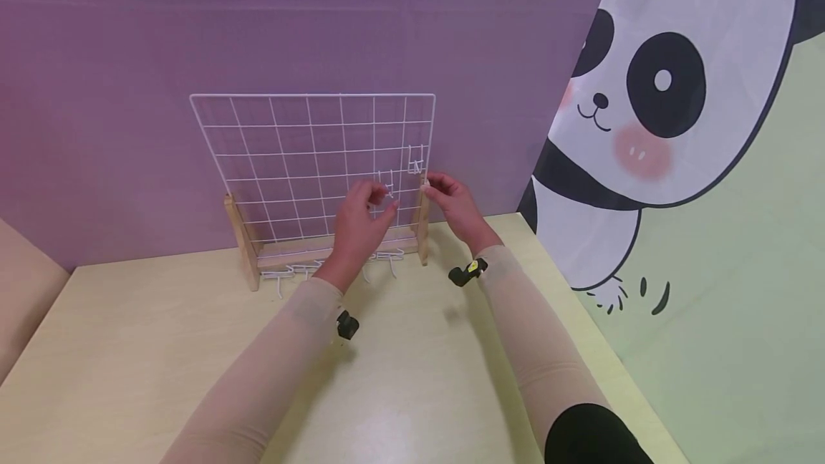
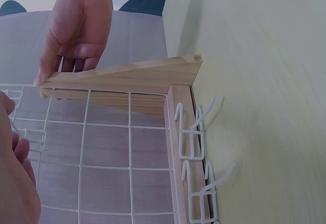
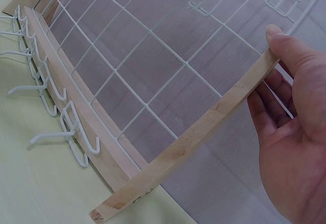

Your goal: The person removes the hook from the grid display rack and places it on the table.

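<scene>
A white wire grid panel (image 1: 293,156) leans back in a wooden stand (image 1: 243,242) against the purple wall. My right hand (image 1: 459,208) holds the top of the stand's right upright (image 3: 198,124), thumb in front and fingers behind. My left hand (image 1: 361,224) is in front of the grid's right part, thumb and forefinger apart beside a white wire hook (image 3: 206,0) hanging on the grid. Another hook (image 1: 415,160) hangs higher, near the right edge. In the left wrist view, the left hand (image 2: 15,168) is partly cut off.
Several loose white hooks (image 1: 277,275) lie along the stand's front base, their prongs pointing outward. A pale wooden table (image 1: 387,392) carries the stand. A panda picture (image 1: 644,113) covers the wall at right.
</scene>
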A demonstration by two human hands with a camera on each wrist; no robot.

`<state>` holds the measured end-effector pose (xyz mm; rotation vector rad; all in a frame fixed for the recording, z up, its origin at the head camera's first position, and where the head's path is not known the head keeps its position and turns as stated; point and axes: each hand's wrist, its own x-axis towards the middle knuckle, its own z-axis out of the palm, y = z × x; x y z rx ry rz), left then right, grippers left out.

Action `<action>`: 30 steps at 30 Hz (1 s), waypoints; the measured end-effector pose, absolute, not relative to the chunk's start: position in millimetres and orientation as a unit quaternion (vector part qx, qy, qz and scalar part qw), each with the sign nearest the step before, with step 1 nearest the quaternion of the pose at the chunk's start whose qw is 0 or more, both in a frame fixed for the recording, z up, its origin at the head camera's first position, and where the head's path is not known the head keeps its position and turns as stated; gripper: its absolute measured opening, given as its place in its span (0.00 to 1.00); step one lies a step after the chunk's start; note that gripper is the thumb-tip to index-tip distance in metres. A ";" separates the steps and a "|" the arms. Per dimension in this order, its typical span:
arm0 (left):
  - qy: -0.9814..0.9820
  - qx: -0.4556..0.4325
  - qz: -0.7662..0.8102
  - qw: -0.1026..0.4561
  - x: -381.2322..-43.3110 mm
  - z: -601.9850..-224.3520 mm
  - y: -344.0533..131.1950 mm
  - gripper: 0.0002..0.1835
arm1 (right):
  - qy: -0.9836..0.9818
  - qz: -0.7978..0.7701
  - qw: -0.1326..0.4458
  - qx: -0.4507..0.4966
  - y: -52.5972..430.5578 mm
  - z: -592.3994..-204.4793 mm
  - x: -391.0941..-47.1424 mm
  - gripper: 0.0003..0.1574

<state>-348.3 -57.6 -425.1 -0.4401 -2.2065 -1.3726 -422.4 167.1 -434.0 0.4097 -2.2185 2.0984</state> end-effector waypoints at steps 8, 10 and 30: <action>-0.805 -0.170 -0.506 0.261 -353.7 -424.8 -58.4 0.11 | -0.723 0.680 0.029 0.122 166.8 -433.8 -422.0 0.22; -0.802 -0.175 -0.508 0.262 -355.5 -425.0 -58.6 0.10 | -0.722 0.680 0.031 0.123 166.8 -433.9 -422.4 0.22; -0.799 -0.174 -0.519 0.248 -354.3 -420.9 -62.4 0.08 | -0.719 0.681 0.030 0.131 165.1 -433.5 -421.1 0.23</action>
